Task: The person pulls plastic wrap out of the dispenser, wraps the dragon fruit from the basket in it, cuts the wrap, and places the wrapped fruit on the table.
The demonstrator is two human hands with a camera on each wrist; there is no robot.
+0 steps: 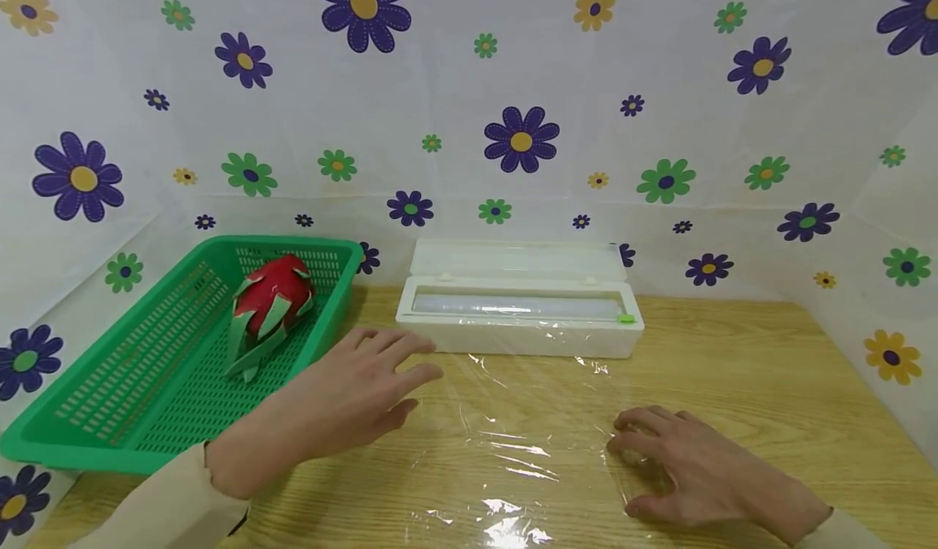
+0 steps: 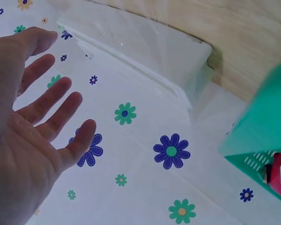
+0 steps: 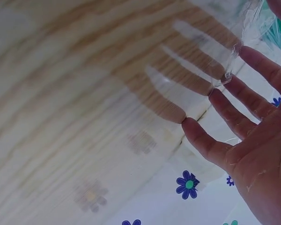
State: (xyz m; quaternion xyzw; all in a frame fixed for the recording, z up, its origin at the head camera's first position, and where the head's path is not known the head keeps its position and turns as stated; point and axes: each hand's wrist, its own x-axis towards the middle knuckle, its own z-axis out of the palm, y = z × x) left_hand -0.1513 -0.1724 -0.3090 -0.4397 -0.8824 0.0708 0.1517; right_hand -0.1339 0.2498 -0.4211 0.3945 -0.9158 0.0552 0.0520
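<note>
A sheet of clear plastic wrap (image 1: pixel 513 443) runs from a white wrap dispenser box (image 1: pixel 513 340) with a raised lid toward the front of the wooden table. My left hand (image 1: pixel 359 390) hovers beside the sheet's left side, fingers spread and loosely bent, holding nothing; its palm looks bare in the left wrist view. At the sheet's right edge is my right hand (image 1: pixel 681 467). In the right wrist view its extended fingertips (image 3: pixel 189 126) touch the tabletop, with crinkled wrap near them. Inside the box lies the wrap roll (image 1: pixel 513 305).
On the left stands a green plastic basket (image 1: pixel 81 455) with a red dragon fruit (image 1: pixel 274 295) in it. A green slider (image 1: pixel 625 318) sits at the box's right front. Flower-print sheeting (image 1: pixel 440 85) encloses the back and sides of the table (image 1: pixel 733 370).
</note>
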